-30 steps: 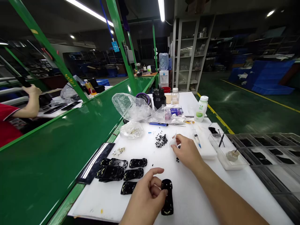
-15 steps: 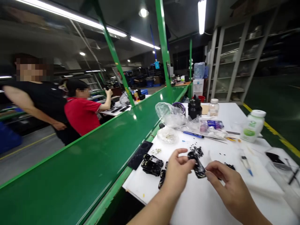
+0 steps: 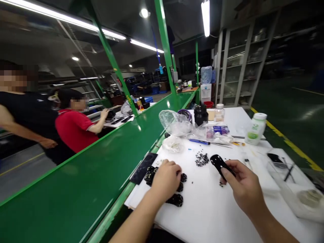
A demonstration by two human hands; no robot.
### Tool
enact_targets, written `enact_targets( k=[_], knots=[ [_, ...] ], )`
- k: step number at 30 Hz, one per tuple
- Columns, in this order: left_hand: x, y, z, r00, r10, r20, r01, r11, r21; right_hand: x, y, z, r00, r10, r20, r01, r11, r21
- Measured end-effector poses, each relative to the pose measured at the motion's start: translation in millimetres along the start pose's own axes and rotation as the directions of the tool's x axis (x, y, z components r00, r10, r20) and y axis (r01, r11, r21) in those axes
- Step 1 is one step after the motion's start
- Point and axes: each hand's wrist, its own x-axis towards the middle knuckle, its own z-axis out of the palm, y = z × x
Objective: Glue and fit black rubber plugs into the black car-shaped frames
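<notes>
My right hand (image 3: 244, 184) grips a glossy black elongated piece (image 3: 218, 163) with a rounded end and small pale spots, holding it tilted above the white tabletop (image 3: 202, 209). My left hand (image 3: 165, 179) is at the left side, fingers curled down over a group of similar black pieces (image 3: 177, 199). What its fingertips hold, if anything, is hidden. Between my hands and farther back lies a scatter of tiny black bits (image 3: 201, 159). A few more small bits (image 3: 222, 183) lie below the held piece.
A dark flat slab (image 3: 144, 168) rests along the left edge by the green partition (image 3: 101, 162). Farther back are plastic bags (image 3: 174, 125), a blue pen (image 3: 199, 141), tweezers (image 3: 221, 144), a black bottle (image 3: 201, 115) and a white bottle (image 3: 255, 129). Two people are beyond the partition.
My hands have moved apart. The left hand has let go of the black piece and moved left to the group; the right hand now holds the piece alone, raised. The view has shifted right.
</notes>
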Motion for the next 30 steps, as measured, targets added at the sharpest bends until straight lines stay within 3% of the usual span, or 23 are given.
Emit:
enact_targets(
  k=[2,6,14,20,24,26,28,30],
  knots=[
    [5.1,-6.0,-1.5,0.994,0.05,0.101,-0.059,0.994,0.087,4.1,-0.4,-1.8,1.0,-0.017,-0.024,0.018,0.999,0.033],
    [11.0,-0.8,4.8,0.963,0.153,0.223,-0.16,0.987,0.012,10.7,3.6,-5.8,0.999,-0.049,0.009,0.048,0.998,0.034],
    [25.4,4.1,24.1,0.924,0.261,0.278,-0.262,0.964,-0.035,15.4,8.3,-7.6,0.986,-0.017,0.164,0.024,0.999,-0.04],
    [33.3,5.0,32.7,0.909,0.267,0.321,-0.284,0.959,0.006,16.3,8.1,-4.7,0.988,-0.009,0.152,0.028,0.991,-0.127],
    [32.1,4.1,28.2,0.876,0.328,0.353,-0.36,0.933,0.027,15.8,7.5,-2.8,0.984,-0.065,0.164,0.105,0.962,-0.252],
    [32.8,3.6,20.6,0.895,0.31,0.322,-0.314,0.949,-0.042,15.1,7.4,-3.0,0.983,-0.086,0.16,0.129,0.95,-0.283],
    [37.6,6.7,10.8,0.941,0.206,0.268,-0.152,0.966,-0.208,14.0,7.1,-3.8,0.986,-0.096,0.139,0.131,0.954,-0.271],
    [47.0,15.3,2.3,0.977,0.068,0.202,0.033,0.889,-0.456,12.6,6.8,-4.8,0.989,-0.121,0.089,0.139,0.96,-0.242]
  ],
)
